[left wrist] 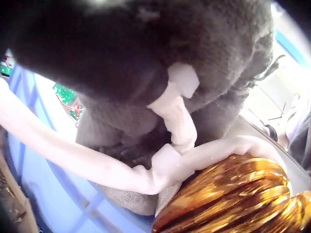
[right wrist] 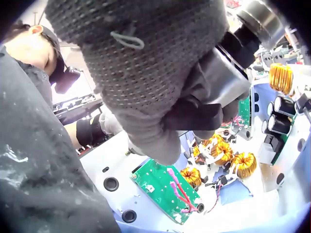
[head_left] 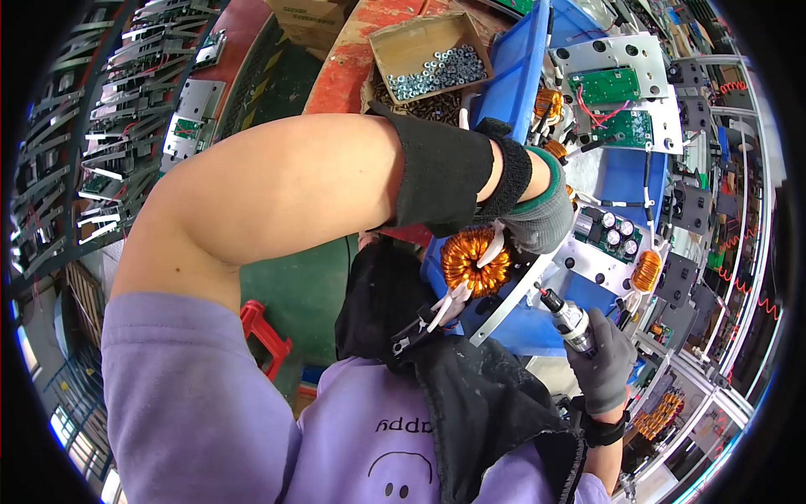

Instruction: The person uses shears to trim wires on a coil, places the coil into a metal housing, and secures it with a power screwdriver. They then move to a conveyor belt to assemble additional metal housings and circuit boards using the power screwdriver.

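My left hand [head_left: 541, 220], in a grey glove, is at the edge of a metal panel [head_left: 514, 296], its fingers hidden in the head view. Beside it sits a large copper-wound coil [head_left: 476, 262]. In the left wrist view a white-sleeved lead [left wrist: 112, 167] crosses under the glove, and a shorter piece of white sleeving [left wrist: 180, 119] runs up to the fingers; I cannot tell whether they grip it. My right hand [head_left: 600, 361], also gloved, grips a silver power screwdriver [head_left: 573, 323] whose bit points up and left, toward the panel.
A cardboard box [head_left: 403, 42] of nuts stands at the back beside blue bins [head_left: 512, 67]. Metal panels with green circuit boards [head_left: 604, 86] lie to the right, among smaller copper coils [head_left: 646, 270]. A red stool [head_left: 267, 340] is at lower left.
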The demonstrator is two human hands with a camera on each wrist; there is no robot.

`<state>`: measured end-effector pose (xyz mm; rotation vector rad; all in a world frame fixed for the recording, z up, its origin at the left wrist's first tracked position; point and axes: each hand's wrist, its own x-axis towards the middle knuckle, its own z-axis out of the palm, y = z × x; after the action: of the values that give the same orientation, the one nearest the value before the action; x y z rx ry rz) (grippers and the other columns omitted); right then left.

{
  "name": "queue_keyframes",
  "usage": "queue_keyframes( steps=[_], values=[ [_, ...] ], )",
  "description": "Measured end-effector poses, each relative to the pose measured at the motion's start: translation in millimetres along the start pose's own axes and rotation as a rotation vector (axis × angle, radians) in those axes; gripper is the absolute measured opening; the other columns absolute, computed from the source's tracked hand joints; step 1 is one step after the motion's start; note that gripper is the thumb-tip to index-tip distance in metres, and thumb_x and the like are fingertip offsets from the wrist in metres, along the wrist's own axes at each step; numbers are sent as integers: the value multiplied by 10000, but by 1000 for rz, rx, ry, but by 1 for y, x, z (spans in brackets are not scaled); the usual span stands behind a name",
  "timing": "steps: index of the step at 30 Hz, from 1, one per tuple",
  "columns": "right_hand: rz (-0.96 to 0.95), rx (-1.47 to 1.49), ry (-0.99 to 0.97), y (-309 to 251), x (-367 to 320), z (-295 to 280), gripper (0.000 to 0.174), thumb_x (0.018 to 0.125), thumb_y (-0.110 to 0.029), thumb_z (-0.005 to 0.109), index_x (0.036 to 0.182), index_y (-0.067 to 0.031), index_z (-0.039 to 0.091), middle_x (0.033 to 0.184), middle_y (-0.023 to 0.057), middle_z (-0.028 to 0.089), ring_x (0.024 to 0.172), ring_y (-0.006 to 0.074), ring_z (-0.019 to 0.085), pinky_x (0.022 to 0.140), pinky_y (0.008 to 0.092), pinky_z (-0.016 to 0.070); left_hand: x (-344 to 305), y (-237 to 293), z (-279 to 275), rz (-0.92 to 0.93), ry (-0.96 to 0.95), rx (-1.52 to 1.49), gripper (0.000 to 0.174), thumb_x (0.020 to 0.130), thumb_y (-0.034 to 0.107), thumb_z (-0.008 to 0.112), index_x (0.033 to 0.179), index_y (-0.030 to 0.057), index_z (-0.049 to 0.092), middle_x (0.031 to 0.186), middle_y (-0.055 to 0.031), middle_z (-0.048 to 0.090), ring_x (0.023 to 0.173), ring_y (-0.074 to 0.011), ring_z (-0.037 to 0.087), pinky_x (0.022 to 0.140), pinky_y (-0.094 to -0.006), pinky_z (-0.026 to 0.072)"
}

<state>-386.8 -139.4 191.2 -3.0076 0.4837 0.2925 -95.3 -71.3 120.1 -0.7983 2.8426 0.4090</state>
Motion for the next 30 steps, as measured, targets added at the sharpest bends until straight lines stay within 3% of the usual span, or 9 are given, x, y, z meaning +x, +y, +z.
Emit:
queue_keyframes(
  steps=[8,10,14,16,20,23,26,30],
  values=[
    [-26,-85,84,3,-4,4,548,657,-147,800,1151,-44,585,848,95,644,726,280,634,656,393,484,5,-5,2,39,35,52,218,781,150,721,851,-56,734,782,-190,710,674,-333,689,606,-452,548],
    [-23,-93,90,3,-5,4,551,658,-150,801,1154,-47,585,852,92,646,728,278,635,660,389,486,10,2,-7,-88,-145,92,236,806,144,757,976,-20,749,921,-118,724,735,-205,657,688,-378,550],
    [-21,-112,97,4,-8,6,563,655,-156,803,1163,-50,583,880,89,656,746,274,639,671,391,489,13,4,-2,-171,-207,61,278,844,178,726,1068,15,736,1016,-118,716,809,-201,666,749,-398,558],
    [-17,-180,106,6,-9,8,584,654,-161,806,1181,-52,577,926,95,663,782,277,647,687,400,494,25,-8,29,-207,-74,-228,273,736,199,763,893,-24,751,830,-180,720,735,-317,689,668,-449,548],
    [-22,-207,107,3,-5,1,616,653,-161,810,1209,-51,567,995,115,667,832,295,657,713,408,505,25,-9,32,-273,-54,-357,248,712,187,756,876,0,759,820,-161,723,731,-313,694,661,-436,552],
    [-71,-214,214,4,-3,2,644,648,-156,816,1229,-52,559,1049,133,666,861,318,661,735,411,516,20,-5,23,-363,-40,-415,232,694,178,751,862,19,766,812,-147,726,728,-309,697,656,-426,554],
    [-74,-162,210,5,-3,6,667,640,-150,821,1243,-53,553,1084,144,663,869,332,662,737,415,523,19,5,14,-540,32,-474,219,676,169,746,849,37,772,805,-133,729,725,-306,701,651,-416,556],
    [-85,-130,227,7,-4,9,664,647,-147,823,1244,-53,548,1082,150,657,850,334,660,713,416,523,18,38,19,-904,362,-273,161,685,146,699,795,47,762,757,-148,713,734,-317,715,634,-417,561]
  ],
)
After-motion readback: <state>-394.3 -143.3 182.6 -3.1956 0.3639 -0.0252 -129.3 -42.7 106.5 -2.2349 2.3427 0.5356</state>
